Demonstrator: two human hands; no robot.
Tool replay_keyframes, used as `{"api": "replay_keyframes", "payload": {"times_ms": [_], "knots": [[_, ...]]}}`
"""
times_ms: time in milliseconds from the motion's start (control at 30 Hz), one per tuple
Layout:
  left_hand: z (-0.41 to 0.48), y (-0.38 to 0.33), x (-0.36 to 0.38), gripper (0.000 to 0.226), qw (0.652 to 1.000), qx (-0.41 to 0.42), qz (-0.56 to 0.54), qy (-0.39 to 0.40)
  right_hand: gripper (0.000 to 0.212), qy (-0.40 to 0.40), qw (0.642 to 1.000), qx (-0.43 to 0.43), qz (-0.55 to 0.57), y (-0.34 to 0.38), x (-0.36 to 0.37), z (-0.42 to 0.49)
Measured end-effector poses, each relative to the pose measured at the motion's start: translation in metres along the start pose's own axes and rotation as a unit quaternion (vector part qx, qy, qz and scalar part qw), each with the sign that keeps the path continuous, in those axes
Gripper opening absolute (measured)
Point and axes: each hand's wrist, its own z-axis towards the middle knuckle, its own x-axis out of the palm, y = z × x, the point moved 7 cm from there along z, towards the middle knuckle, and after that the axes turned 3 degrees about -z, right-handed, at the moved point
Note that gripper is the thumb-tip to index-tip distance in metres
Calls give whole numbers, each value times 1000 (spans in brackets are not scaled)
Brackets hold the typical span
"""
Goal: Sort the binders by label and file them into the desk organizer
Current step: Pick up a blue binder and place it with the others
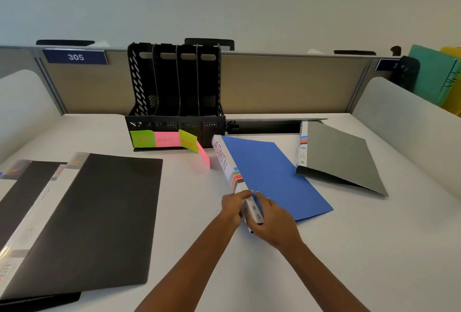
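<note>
A blue binder [272, 174] with a white spine marked ADMIN lies in the middle of the desk, its spine raised off the surface. My left hand [233, 208] and my right hand [273, 222] both grip the near end of that spine. The black desk organizer [174, 92] stands at the back with several upright slots that hold nothing; green and pink sticky labels [164, 139] hang along its front. A grey binder [341, 159] rests to the right. A black binder [99, 219] lies at the left on top of another black binder [22, 187].
A beige partition [287, 82] with a sign reading 305 closes the back of the desk. A cable slot [264, 128] runs behind the blue binder. White curved dividers [409, 132] flank both sides. Teal and yellow folders [436, 79] stand beyond the right divider.
</note>
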Motion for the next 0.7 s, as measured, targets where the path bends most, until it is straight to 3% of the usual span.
{"api": "replay_keyframes", "payload": {"times_ms": [100, 233, 500, 700], "knots": [[-7, -15, 5, 47, 999, 42, -3, -8, 69, -28, 998, 2, 58, 2, -20, -1], [-15, -36, 9, 54, 995, 99, 13, -23, 60, -51, 989, 4, 136, 7, -39, 2], [-41, -70, -12, 51, 977, 197, 56, -67, 50, -9, 955, -1, 297, 29, -34, 9], [-58, -84, -43, 34, 973, 213, 69, -62, 48, -16, 946, 46, 320, 23, -17, 18]]}}
